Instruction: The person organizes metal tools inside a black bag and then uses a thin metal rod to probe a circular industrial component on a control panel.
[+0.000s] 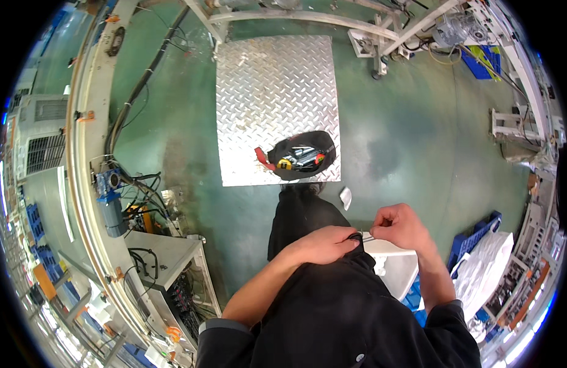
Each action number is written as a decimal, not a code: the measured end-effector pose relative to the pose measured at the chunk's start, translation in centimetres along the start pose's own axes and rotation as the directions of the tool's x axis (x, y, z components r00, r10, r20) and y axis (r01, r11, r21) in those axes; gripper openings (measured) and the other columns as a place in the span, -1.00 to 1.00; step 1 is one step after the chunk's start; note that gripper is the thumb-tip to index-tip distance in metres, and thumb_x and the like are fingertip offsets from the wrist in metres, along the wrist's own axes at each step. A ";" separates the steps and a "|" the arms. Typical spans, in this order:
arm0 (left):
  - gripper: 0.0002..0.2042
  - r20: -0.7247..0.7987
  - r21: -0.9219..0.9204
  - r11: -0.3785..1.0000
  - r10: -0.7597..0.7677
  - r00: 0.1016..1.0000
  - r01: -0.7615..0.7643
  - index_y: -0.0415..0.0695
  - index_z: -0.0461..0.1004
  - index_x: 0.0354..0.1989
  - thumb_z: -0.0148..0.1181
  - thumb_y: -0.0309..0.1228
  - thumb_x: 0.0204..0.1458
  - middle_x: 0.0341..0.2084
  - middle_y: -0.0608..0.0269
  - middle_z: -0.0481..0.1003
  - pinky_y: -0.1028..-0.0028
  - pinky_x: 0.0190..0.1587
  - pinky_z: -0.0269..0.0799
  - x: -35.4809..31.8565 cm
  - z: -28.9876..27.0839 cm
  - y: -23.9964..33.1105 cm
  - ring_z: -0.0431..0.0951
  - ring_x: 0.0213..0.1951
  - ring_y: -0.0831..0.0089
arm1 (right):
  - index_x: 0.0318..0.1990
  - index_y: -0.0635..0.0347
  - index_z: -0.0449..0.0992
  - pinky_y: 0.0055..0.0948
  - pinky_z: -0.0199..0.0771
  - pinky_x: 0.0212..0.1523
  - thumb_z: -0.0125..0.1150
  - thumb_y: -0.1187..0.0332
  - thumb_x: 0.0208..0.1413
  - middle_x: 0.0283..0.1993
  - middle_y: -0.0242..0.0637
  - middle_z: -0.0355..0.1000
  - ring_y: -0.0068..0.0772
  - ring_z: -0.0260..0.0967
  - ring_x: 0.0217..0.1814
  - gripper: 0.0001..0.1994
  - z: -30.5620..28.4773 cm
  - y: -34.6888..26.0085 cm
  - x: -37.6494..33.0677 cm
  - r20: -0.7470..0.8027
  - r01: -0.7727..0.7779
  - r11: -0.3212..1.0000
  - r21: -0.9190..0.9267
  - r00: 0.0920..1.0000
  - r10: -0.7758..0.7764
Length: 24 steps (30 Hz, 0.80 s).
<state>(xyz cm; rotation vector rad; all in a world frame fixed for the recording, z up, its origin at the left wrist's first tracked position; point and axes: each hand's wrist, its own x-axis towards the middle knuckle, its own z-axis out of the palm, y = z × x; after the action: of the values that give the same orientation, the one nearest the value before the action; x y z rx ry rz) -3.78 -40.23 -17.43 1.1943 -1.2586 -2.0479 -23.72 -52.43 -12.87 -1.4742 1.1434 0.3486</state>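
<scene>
Both hands at waist level over black clothing: left hand (325,244) curled shut, its grip pinching a small black piece (355,236); right hand (399,226) likewise closed, fingertips nipping a thin white strip (370,236) just beside it. Strip short, pale, running between the two grips. Beyond, on the floor, a black tool bag (302,155) on a metal tread plate (274,92).

The light over me is bright and even, with soft shadows only. The steel plate (277,107) on the floor (406,141) glints with glare. My hands (357,236) look sharp, but straight rails bend near the rim, where the picture smears and falls to black.
</scene>
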 end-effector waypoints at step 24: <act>-0.81 0.380 0.046 0.905 0.377 0.845 -0.424 -0.02 0.43 -0.10 0.07 -0.22 0.23 -0.49 0.07 0.52 0.11 -0.34 0.42 -3.1 -3.1 3.4 0.57 -0.37 0.01 | -0.39 0.46 0.62 -0.60 0.41 -0.55 0.53 0.45 -0.14 -0.54 -0.19 0.55 -0.53 0.49 -0.54 -0.76 1.6 0.6 -2.6 0.670 -0.462 0.549 0.696 0.693 -0.266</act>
<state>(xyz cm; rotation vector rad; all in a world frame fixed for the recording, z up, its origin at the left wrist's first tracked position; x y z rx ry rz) 0.31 -41.07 -13.77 0.5355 -1.6725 -1.9365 -24.85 -49.71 -11.71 -0.2794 0.5536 0.3432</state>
